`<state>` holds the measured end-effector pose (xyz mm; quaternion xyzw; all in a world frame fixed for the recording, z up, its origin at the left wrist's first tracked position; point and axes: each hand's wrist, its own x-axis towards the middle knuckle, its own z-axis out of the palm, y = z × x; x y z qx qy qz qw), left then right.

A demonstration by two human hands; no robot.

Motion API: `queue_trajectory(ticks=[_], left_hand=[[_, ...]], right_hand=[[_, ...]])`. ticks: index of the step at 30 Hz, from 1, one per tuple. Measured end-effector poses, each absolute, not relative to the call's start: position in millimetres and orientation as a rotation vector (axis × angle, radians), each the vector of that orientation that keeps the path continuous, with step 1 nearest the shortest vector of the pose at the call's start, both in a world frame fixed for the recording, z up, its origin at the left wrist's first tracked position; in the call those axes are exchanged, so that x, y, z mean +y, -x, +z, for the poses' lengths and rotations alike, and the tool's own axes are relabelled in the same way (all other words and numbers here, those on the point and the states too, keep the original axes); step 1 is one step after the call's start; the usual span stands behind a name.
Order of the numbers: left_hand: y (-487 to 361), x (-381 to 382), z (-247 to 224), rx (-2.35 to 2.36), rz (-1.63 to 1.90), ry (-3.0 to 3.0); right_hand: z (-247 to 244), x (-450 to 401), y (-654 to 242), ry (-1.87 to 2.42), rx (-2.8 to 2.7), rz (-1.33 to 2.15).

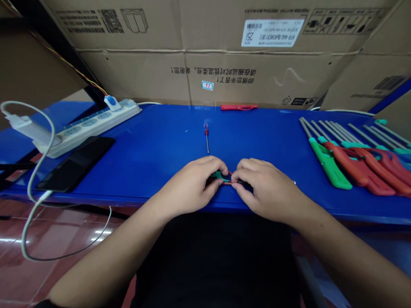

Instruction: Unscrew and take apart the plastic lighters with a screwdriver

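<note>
Stacked cardboard cartons [263, 79] form the back wall behind a blue workbench top [166, 125], which runs across the view. At its far edge lies a slim red plastic piece [239, 108], and a small red-handled screwdriver [205, 136] rests nearer the middle. To the left sit a white power strip [91, 124] and a black smartphone [75, 162], with a white cable [34, 164] looping down past them. To the right, a fanned row of long steel-shafted tools [358, 163] with red and green handles lies in a loose group.

At the bench's near edge, the left hand [187, 182] and right hand [267, 190] meet, both closed with fingers curled, pinching a small green-and-red piece [221, 176] between them. The fingers hide most of it, so its exact form is hard to tell; it may be a loop of plastic.
</note>
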<state>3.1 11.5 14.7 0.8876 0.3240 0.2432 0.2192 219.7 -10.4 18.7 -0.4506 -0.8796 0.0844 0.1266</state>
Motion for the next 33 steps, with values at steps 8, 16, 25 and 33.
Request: queue_trajectory(ticks=[8, 16, 25, 33], left_hand=[[15, -11, 7, 1.129, 0.715, -2.553], [14, -8, 2, 1.169, 0.735, -2.464], [16, -3, 9, 1.122, 0.652, -2.350], [18, 6, 14, 1.046, 0.560, -2.331]], right_hand=[[21, -12, -218, 1.317, -2.561, 0.266], [14, -13, -220, 1.296, -2.478, 0.312], [12, -11, -220, 1.268, -2.442, 0.358], [9, -14, -222, 1.219, -2.439, 0.274]])
